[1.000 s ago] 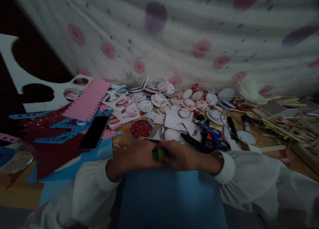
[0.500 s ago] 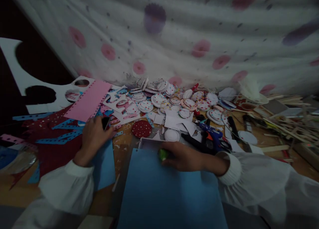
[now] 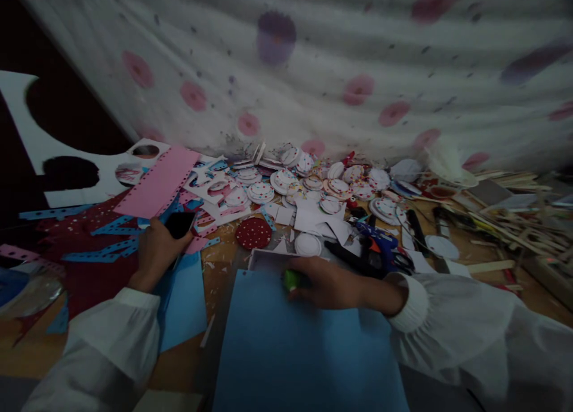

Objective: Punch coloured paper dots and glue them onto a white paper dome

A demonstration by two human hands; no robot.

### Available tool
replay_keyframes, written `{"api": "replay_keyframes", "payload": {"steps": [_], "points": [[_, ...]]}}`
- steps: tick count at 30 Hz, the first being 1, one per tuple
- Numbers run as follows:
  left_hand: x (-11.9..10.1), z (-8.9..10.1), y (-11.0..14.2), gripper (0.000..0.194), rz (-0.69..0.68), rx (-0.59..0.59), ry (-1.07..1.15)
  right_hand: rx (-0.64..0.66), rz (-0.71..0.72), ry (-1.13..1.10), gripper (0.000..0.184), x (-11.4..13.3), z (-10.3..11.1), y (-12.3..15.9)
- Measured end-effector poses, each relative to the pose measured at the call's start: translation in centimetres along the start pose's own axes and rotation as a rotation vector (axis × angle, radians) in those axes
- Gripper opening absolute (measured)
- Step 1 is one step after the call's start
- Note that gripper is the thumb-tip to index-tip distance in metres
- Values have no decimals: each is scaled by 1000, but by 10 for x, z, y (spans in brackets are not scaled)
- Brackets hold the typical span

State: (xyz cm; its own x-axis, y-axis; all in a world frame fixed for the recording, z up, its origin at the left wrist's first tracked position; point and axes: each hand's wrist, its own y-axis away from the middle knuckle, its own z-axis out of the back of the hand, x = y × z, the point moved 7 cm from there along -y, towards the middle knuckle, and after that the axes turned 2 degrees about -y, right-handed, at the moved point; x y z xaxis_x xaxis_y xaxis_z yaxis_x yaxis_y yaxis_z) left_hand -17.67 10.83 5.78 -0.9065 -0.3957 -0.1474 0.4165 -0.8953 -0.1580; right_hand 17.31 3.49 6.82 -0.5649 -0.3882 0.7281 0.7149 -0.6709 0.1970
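My left hand (image 3: 156,249) is closed around a dark, flat, phone-like object (image 3: 180,224), over the edge of a narrower blue sheet (image 3: 188,304). My right hand (image 3: 324,282) is closed on a small bright green object (image 3: 292,279) whose kind I cannot make out; part of it is hidden in the fingers. That hand rests at the upper part of a large blue sheet (image 3: 295,352). A pale sheet (image 3: 268,261) shows beyond the blue one's far edge. Left of it lies a dark red dotted disc (image 3: 253,233).
Stacks of white dotted paper discs (image 3: 283,181) and cut scraps cover the back of the table. A pink strip (image 3: 156,182) lies at the left. On the right are a blue glue gun (image 3: 380,236), scissors (image 3: 403,261) and piled wooden sticks (image 3: 519,224). A flowered curtain (image 3: 277,89) hangs behind.
My left hand has moved slightly left and toward me, and more of the dark phone-like object shows. My right hand stays in nearly the same place with the green object.
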Motion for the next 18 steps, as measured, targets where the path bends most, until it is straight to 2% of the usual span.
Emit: {"api": "replay_keyframes", "payload": {"steps": [8, 18], "points": [[7, -1, 1, 96, 128, 0, 63, -10, -29, 28, 23, 1, 0, 0], [-2, 6, 11, 91, 62, 52, 41, -4, -15, 16, 23, 4, 2, 0]]}}
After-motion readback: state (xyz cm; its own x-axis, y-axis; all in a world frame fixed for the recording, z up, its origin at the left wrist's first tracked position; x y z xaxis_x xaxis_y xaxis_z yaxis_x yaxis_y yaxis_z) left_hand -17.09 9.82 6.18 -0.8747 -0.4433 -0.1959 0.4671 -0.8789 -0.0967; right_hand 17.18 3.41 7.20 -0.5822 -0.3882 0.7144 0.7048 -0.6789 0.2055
